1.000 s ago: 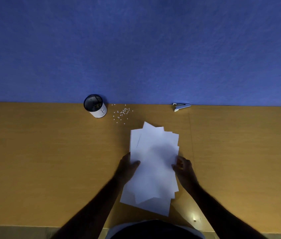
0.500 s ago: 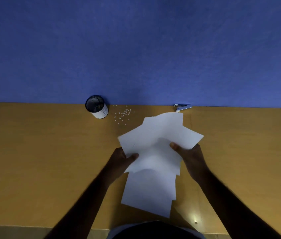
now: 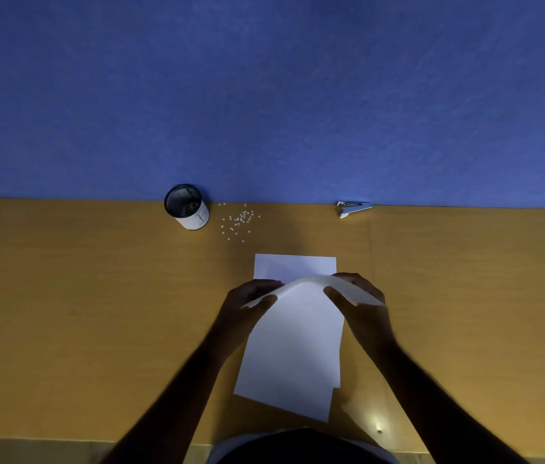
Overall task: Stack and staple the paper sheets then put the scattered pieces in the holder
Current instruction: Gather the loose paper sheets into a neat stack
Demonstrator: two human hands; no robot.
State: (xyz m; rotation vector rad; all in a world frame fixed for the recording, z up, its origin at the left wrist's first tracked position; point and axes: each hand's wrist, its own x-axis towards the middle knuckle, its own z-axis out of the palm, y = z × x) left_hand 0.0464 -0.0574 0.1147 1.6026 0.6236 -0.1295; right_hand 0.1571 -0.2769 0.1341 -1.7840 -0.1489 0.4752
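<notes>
White paper sheets (image 3: 293, 349) lie on the wooden table in front of me, and a raised bunch of them bends between my hands. My left hand (image 3: 247, 304) grips the bunch's left edge and my right hand (image 3: 360, 304) grips its right edge. Beyond my hands a flat sheet (image 3: 294, 266) shows on the table. A black mesh holder (image 3: 186, 207) with a white label stands at the back left by the wall. Small white scattered pieces (image 3: 238, 222) lie just right of the holder. A metal stapler (image 3: 353, 208) rests at the back right.
The orange-brown wooden table (image 3: 80, 313) ends at a blue wall (image 3: 271, 95) at the back. A seam in the tabletop (image 3: 371, 249) runs front to back right of the sheets. A small bright spot (image 3: 378, 430) sits near the front edge.
The fanned sheets that both hands had lifted and turned are now lowered and drawn together, squarer over the sheets on the table. Both hands stayed on the paper's edges.
</notes>
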